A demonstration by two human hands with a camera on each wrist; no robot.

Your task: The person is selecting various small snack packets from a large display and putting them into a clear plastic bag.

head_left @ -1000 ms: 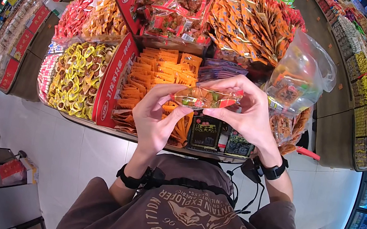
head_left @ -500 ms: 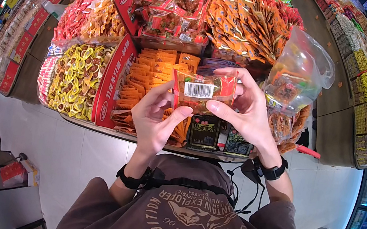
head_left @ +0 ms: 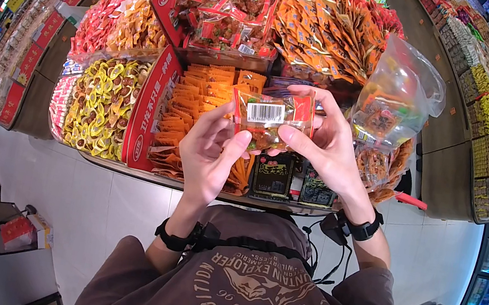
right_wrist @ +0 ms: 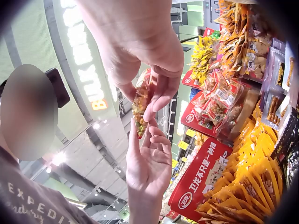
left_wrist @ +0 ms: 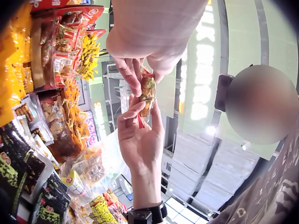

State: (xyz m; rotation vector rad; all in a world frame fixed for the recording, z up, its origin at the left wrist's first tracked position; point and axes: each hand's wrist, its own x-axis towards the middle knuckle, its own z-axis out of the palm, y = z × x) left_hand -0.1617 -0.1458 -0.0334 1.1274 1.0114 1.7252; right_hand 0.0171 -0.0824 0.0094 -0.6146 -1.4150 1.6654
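Observation:
A small clear-and-red snack packet [head_left: 294, 114] is held up in front of the chest, its white barcode label [head_left: 265, 113] facing the head camera. At its left end, my left hand [head_left: 207, 156] pinches it, thumb on the near face and fingers behind. My right hand [head_left: 334, 147] grips the right end, with the thumb pressed on the lower front. Seen edge-on in the left wrist view, the packet [left_wrist: 148, 91] lies between both hands' fingertips. Brown-green food pieces show through its clear film in the right wrist view.
Below the hands is a snack display with orange packets [head_left: 203, 91], black packets [head_left: 273, 175] and yellow-wrapped sweets [head_left: 107, 104]. Similar red-and-clear packets [head_left: 232, 11] fill a bin behind. A clear plastic bag [head_left: 398, 81] holding packets stands at the right. Red signboards [head_left: 150, 114] divide the bins.
The packet has been turned in both hands from a narrow, tilted view to its barcode face. Over the last half second it tilted slightly, and the left thumb moved up onto its lower left.

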